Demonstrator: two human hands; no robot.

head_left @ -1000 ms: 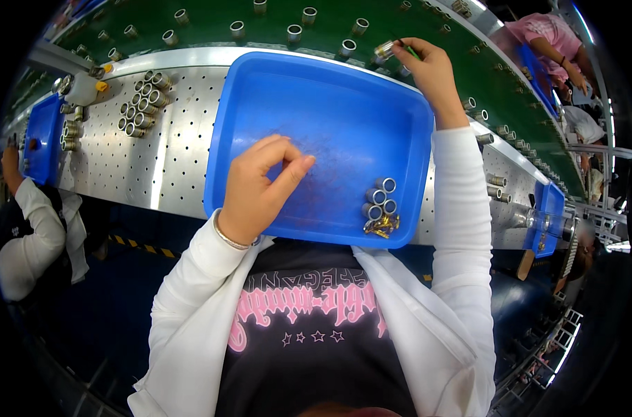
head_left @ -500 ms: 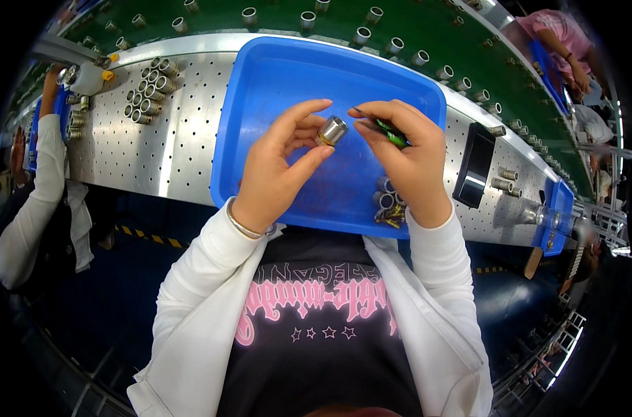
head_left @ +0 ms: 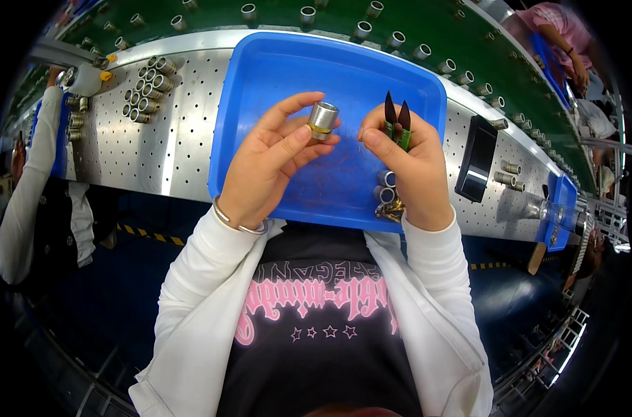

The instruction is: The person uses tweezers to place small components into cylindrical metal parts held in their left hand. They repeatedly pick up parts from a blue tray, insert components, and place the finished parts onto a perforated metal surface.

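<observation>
Over the blue tray point(head_left: 260, 66), my left hand point(head_left: 269, 160) pinches a short silvery metal sleeve point(head_left: 323, 115) between thumb and fingers. Its open end faces up, and a yellowish band rings its lower part. To the right, my right hand point(head_left: 415, 160) is closed around a pair of small snips point(head_left: 397, 128) with green handles. Their two pointed black blades stick up, apart from each other and from the sleeve. The right thumb and forefinger are pinched together; whether anything tiny sits between them cannot be made out.
Several metal sleeves point(head_left: 384, 193) and brass-coloured bits point(head_left: 389, 208) lie in the tray's near right corner. Grouped sleeves point(head_left: 146, 90) stand on the perforated metal bench point(head_left: 191, 125). A black phone-like slab point(head_left: 476, 160) lies right of the tray. Sleeves stand along the green belt point(head_left: 274, 19) beyond. Co-workers' arms point(head_left: 34, 184) show leftward.
The sleeve has turned more upright and shifted slightly left in my left hand. In my right hand the snips have swung around, so their blades now point upward.
</observation>
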